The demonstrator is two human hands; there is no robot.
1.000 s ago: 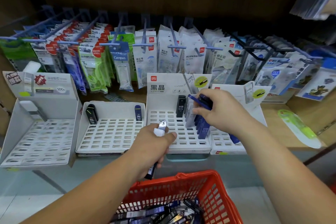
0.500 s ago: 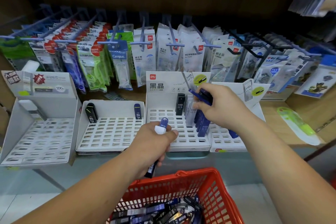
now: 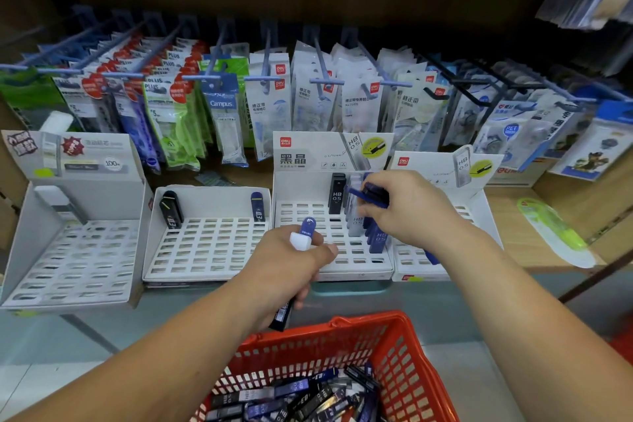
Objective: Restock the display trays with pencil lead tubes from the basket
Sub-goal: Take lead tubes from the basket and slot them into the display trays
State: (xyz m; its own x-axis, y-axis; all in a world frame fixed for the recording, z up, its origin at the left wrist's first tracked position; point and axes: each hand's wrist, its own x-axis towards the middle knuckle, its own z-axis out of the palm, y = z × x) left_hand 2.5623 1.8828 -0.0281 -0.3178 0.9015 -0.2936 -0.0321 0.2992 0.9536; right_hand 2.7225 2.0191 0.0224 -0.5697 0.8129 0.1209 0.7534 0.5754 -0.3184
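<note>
My left hand (image 3: pixel 286 271) grips a small bunch of lead tubes (image 3: pixel 303 233); a blue cap and a white cap stick up above the fist, and a dark end pokes out below. It hovers at the front of the middle white slotted tray (image 3: pixel 339 250). My right hand (image 3: pixel 407 207) holds several dark blue tubes (image 3: pixel 371 195) over that tray's right columns, where blue tubes (image 3: pixel 376 238) and a black HB 0.5 tube (image 3: pixel 336 193) stand. The red basket (image 3: pixel 404 353) below holds several loose tubes (image 3: pixel 294 397).
A tray (image 3: pixel 205 250) to the left holds a black tube (image 3: pixel 171 211) and a blue one (image 3: pixel 257 207). The far-left tray (image 3: pixel 72 260) shows open slots. Another tray (image 3: pixel 411 259) sits behind my right arm. Packets hang on hooks behind. A green item (image 3: pixel 551 231) lies on the shelf, right.
A blue-capped tube has risen higher out of my left fist, above the white cap. My right hand stayed over the tray's right side with its blue tubes.
</note>
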